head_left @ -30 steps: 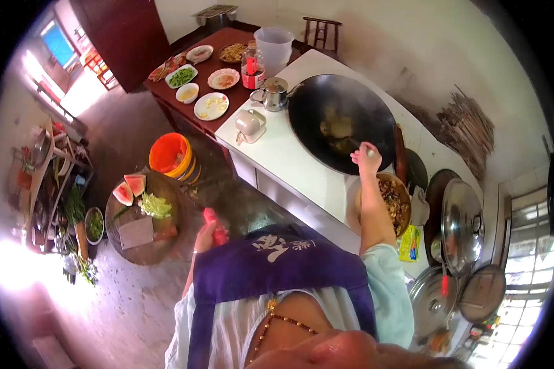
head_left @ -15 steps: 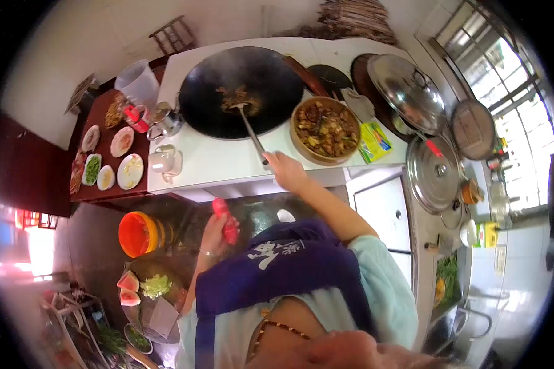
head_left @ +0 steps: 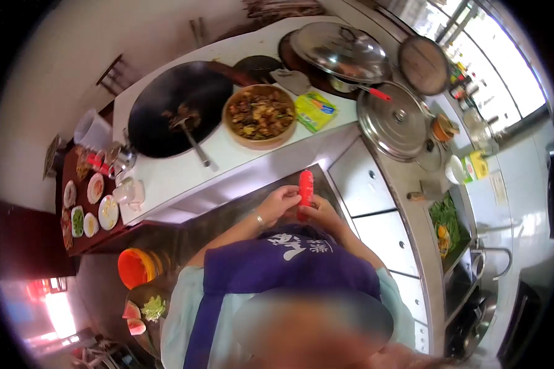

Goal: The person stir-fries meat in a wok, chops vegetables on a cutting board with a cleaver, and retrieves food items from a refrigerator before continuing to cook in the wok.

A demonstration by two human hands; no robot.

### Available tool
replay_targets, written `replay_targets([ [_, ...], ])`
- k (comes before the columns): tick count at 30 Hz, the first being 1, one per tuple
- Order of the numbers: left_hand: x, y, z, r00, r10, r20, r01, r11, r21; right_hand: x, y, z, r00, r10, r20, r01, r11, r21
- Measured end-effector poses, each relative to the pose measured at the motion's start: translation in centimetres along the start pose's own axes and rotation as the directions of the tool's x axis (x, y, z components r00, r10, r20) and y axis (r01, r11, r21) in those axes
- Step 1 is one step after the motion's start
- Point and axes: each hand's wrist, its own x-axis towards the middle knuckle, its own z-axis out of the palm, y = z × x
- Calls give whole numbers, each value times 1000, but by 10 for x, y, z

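- We see the spatula (head_left: pixel 194 146) leaning in the wok (head_left: pixel 154 130) at far left, handle over the near rim, probably to keep our 2 hands free.
- The food-filled bowl (head_left: pixel 261 143) stands just right of the wok, likely for easy reach.
- Near centre, our left hand (head_left: pixel 277 205) is half-curled beside the red tube (head_left: pixel 306 184); we cannot tell whether it grips.
- Our right hand (head_left: pixel 325 216) pinches the tube's lower part, seemingly to steady it upright in front of the apron (head_left: pixel 271 265).
- The tube looks slim, glossy and round-topped, with faint markings; our fingers partly cover its lower end.
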Motion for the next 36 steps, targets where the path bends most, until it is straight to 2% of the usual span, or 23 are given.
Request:
replay_targets([
  [2,17,-19,15,998,-51,-27,53,992,113,-32,9,-52,996,80,-48,-76,994,84],
  [4,29,-35,26,985,-168,-49,169,986,12,-67,29,-119,979,156,-130,-136,979,153],
  [5,31,-46,25,984,-178,-28,176,982,-65,-92,33,-149,954,149,-260,-103,978,182],
  [8,21,-68,40,965,-251,-81,215,927,-307,-155,45,-228,822,151,-549,-22,972,235],
  [10,26,-110,30,976,-206,-76,173,935,-309,-206,38,-270,654,94,-751,145,958,246],
  [11,33,-121,34,981,-175,-85,140,939,-315,-226,52,-304,574,86,-814,114,976,183],
  [12,40,-120,45,979,-179,-99,148,954,-262,-244,68,-341,494,73,-867,74,989,125],
  [14,44,-116,71,972,-185,-146,160,973,-165,-278,88,-412,278,42,-960,-308,950,-48],
  [16,37,-73,118,972,-180,-154,199,973,117,-300,116,-478,197,-247,-949,-625,714,-316],
  [18,46,-61,146,950,-238,-201,239,971,-16,-305,119,-510,270,-265,-926,-642,667,-378],
  [19,46,-61,149,927,-291,-235,219,931,-290,-304,129,-531,311,-304,-900,-693,575,-434],
  [20,46,-56,155,927,-302,-223,243,936,-256,-304,148,-549,381,-342,-859,-732,456,-506],
  [21,45,-49,160,925,-302,-232,251,942,-224,-298,168,-573,481,-394,-784,-757,264,-597],
  [22,49,-68,145,943,-242,-230,195,959,-208,-289,195,-596,577,-461,-675,-741,53,-670],
  [23,43,-63,149,936,-229,-265,183,965,-189,-279,245,-630,391,-763,-515,-622,193,-759],
  [24,42,-67,142,927,-238,-291,185,963,-196,-263,156,-551,230,-510,-829,-660,545,-518],
  [25,36,-69,142,907,-257,-334,170,949,-266,-259,113,-515,326,-337,-883,-352,824,-444],
  [27,29,-74,123,898,-266,-350,170,944,-284,-229,85,-476,275,-320,-907,-528,737,-421],
  [28,26,-77,117,895,-271,-355,166,939,-300,-210,78,-462,263,-469,-843,-450,713,-538],
  [30,18,-84,99,885,-267,-381,131,929,-347,-181,62,-424,172,-722,-671,-311,606,-732],
  [33,12,-98,62,894,-252,-372,85,908,-411,-128,31,-358,321,-647,-692,10,733,-680],
  [35,3,-97,41,893,-238,-381,51,896,-440,-97,19,-324,553,-692,-464,42,579,-814],
  [36,-4,-90,34,888,-231,-398,32,894,-448,-71,30,-317,621,-684,-383,91,548,-831],
])
